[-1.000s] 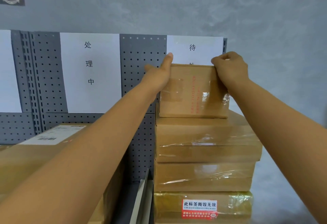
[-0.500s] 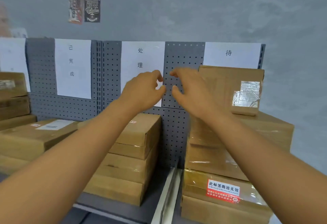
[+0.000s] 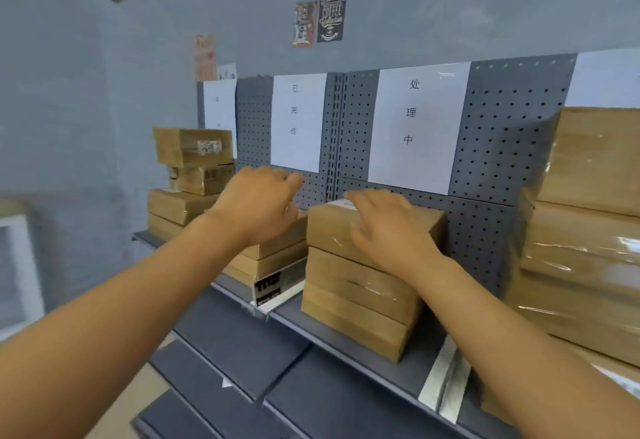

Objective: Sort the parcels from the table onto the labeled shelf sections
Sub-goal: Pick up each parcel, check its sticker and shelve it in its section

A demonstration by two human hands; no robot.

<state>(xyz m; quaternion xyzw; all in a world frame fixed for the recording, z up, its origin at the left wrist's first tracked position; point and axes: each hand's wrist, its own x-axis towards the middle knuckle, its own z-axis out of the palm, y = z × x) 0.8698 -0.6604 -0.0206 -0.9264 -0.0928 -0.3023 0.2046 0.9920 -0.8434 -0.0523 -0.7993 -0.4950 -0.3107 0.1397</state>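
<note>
While my left hand (image 3: pixel 258 204) and right hand (image 3: pixel 388 227) hang loose, gripping nothing, the brown cardboard parcels (image 3: pixel 360 275) sit stacked on the grey metal shelf (image 3: pixel 349 341); right-side taped stack (image 3: pixel 585 230) is cut off.

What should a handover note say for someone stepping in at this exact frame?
Left hand: open, empty, in front of the shelf.
Right hand: open, empty, over the middle parcel stack.
Parcels sit stacked on the shelf in four groups: far left stack, low stack, middle stack, tall right stack.
Done: no parcel in hand.
Left: the table is out of view; check it for remaining parcels.
</note>
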